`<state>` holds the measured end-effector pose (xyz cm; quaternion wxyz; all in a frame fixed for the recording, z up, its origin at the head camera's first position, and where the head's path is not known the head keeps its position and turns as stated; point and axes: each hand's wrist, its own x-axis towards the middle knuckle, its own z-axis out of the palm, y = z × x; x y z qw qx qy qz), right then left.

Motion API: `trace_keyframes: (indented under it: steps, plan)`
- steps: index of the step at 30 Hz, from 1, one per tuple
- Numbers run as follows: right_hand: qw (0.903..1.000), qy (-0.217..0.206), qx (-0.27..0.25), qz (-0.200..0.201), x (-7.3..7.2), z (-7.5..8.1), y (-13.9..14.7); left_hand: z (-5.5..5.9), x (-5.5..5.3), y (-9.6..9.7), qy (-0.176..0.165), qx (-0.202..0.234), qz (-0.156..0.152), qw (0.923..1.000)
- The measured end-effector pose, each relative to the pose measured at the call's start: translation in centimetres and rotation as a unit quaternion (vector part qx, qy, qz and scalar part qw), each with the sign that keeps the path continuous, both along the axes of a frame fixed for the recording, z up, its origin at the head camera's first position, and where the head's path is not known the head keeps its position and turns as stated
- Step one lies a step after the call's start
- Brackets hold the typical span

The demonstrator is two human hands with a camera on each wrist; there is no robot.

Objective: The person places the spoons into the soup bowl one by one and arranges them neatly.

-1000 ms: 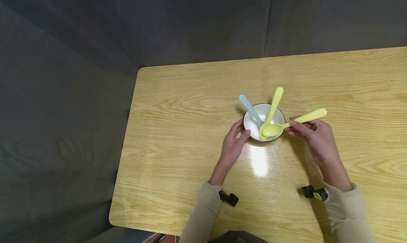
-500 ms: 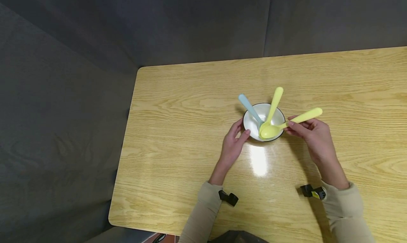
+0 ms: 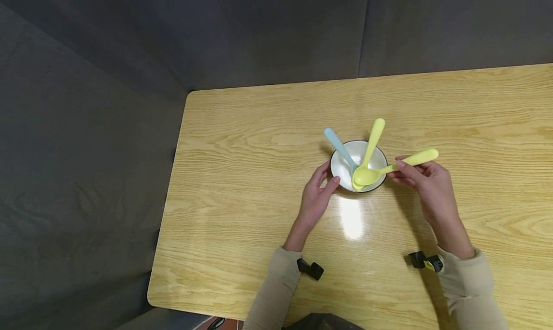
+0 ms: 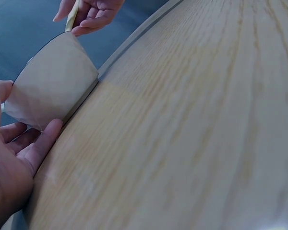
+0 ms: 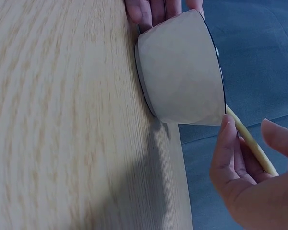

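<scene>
A white bowl [image 3: 344, 177] with a dark rim stands on the table. My left hand [image 3: 315, 198] grips its left side, thumb at the rim and fingers round the outer wall. Inside lean a light blue spoon [image 3: 339, 146] and a yellow spoon [image 3: 374, 140], handles sticking out at the back. A second yellow spoon [image 3: 425, 156] lies across the right rim, its head above the first yellow spoon's head. My right hand [image 3: 434, 191] holds its handle between thumb and fingers. In the right wrist view the bowl [image 5: 182, 72] hides the spoon heads.
The wooden table [image 3: 237, 200] extends around the bowl, its left edge ending at a dark grey curtain [image 3: 86, 152]. Another dark curtain [image 3: 276, 32] hangs behind the back edge. A black wrist camera [image 3: 310, 269] sits on the left sleeve, another [image 3: 425, 261] on the right.
The right hand has shifted slightly left, bringing the held yellow spoon's head further over the bowl; its handle end dipped a little toward me. The left hand and bowl have stayed put.
</scene>
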<state>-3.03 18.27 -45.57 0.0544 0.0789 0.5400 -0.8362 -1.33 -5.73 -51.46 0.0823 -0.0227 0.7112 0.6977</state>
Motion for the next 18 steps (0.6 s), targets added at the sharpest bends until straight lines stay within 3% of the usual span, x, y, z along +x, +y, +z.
trace_keyframes:
  steps: [10,18]
  plan:
    - [0.9998,-0.009,0.016,-0.006,0.12,0.03,0.34,-0.26,0.11,0.09,0.002,0.005,0.004,1.0]
    - [0.999,-0.026,0.011,-0.034,0.2,0.08,0.9,-0.19,0.02,0.19,0.003,0.0,-0.001,1.0]
